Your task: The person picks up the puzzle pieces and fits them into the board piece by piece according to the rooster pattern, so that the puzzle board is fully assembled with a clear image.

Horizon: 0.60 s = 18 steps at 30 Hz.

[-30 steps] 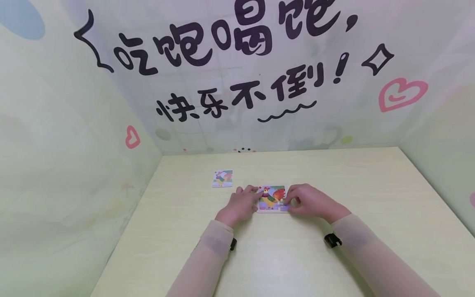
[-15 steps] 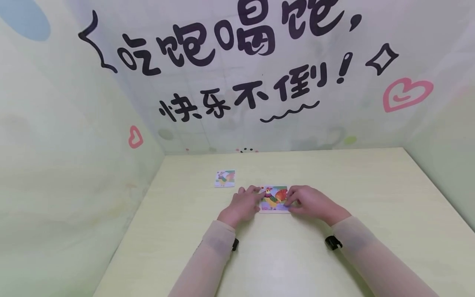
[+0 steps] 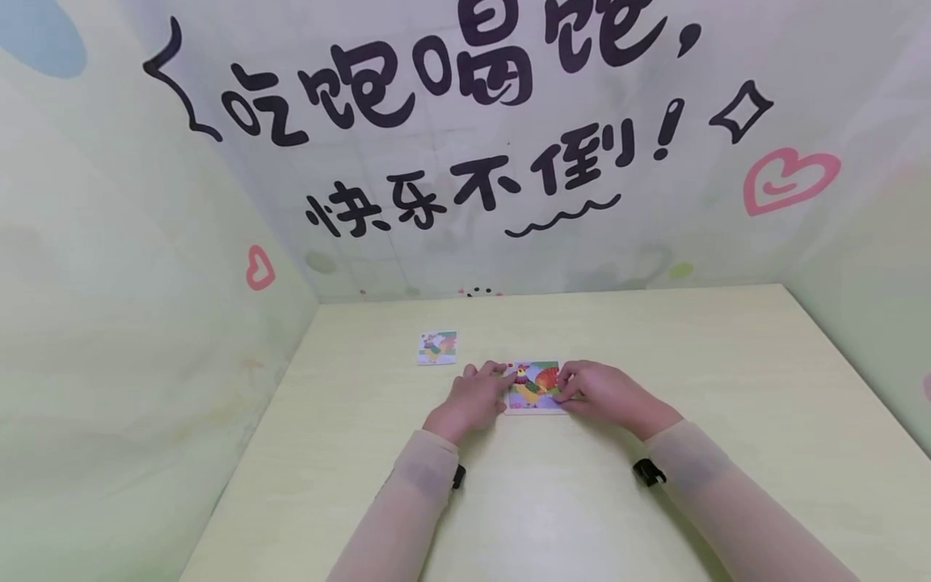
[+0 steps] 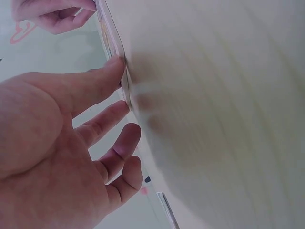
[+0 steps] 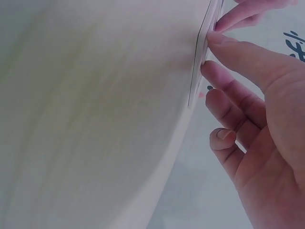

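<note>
A small rooster jigsaw puzzle (image 3: 534,386) in a pale, thin tray lies flat on the table. My left hand (image 3: 474,398) holds its left side, with the thumb at the near edge and the index finger reaching over the picture. From the left wrist view, that thumb (image 4: 112,71) touches the tray's rim while the other fingers stay loosely bent. At the puzzle's lower right, my right hand (image 3: 607,394) has thumb and index finger close together on a puzzle piece, largely covering it. In the right wrist view, the right thumb (image 5: 224,40) rests on the puzzle's edge.
A rooster picture card (image 3: 438,347) lies further back and left on the pale wooden table (image 3: 538,493). Printed cloth walls (image 3: 407,267) enclose the table's back and sides.
The lower right piece, askew with a light gap beside it a second ago, now lies about level with the picture. Both hands have kept nearly the same places.
</note>
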### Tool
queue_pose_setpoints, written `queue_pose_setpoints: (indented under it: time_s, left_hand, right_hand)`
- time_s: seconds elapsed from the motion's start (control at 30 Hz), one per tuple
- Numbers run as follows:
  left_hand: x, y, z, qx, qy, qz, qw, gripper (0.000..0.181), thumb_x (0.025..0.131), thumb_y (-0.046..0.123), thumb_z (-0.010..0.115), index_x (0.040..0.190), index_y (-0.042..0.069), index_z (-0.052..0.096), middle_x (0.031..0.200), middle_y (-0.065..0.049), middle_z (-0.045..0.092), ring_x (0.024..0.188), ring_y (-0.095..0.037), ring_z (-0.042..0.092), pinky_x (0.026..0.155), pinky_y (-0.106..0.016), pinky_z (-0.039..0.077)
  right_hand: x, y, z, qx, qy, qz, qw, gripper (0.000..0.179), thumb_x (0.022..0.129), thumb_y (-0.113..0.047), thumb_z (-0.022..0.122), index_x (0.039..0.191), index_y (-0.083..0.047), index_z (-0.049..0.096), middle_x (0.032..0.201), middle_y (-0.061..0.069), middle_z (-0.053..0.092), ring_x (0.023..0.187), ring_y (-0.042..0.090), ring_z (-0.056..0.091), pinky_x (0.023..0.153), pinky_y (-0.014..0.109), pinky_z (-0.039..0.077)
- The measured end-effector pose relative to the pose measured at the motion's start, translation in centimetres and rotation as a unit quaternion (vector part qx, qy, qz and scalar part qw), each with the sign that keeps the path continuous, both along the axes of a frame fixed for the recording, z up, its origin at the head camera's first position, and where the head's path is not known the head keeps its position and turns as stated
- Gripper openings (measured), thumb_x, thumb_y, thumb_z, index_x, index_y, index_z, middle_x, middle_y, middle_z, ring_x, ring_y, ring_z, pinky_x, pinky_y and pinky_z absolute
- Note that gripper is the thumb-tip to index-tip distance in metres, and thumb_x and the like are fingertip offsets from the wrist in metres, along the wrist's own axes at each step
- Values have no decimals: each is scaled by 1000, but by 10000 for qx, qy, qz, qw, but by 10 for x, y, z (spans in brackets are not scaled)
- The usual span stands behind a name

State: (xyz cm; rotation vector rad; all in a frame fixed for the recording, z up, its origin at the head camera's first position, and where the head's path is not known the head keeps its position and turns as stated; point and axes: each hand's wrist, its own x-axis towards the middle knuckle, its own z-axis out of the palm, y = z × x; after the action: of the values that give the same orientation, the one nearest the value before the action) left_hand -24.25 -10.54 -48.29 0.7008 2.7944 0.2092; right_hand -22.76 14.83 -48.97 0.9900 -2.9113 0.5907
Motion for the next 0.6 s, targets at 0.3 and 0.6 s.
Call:
queue_pose_setpoints:
  time_s: [0.3,0.6]
  left_hand:
    - [-2,0,2,24,-61,33,10000,61,101,27,67,157,28,45,166,3,38,122,-26,46,98,-42,45]
    - [-2,0,-2,-42,14,-43,10000,59,101,27,66,157,28,45,164,3,39,120,-25,46,94,-40,45]
  right_hand:
    - [-2,-3,0,233,171,99,9995,9,87,-18,84,96,-18,86,98,-4,66,84,10,60,80,33,56]
    - [4,1,1,150,200,265,9993,13,88,-13,82,101,-13,85,87,-7,60,75,3,50,71,25,50]
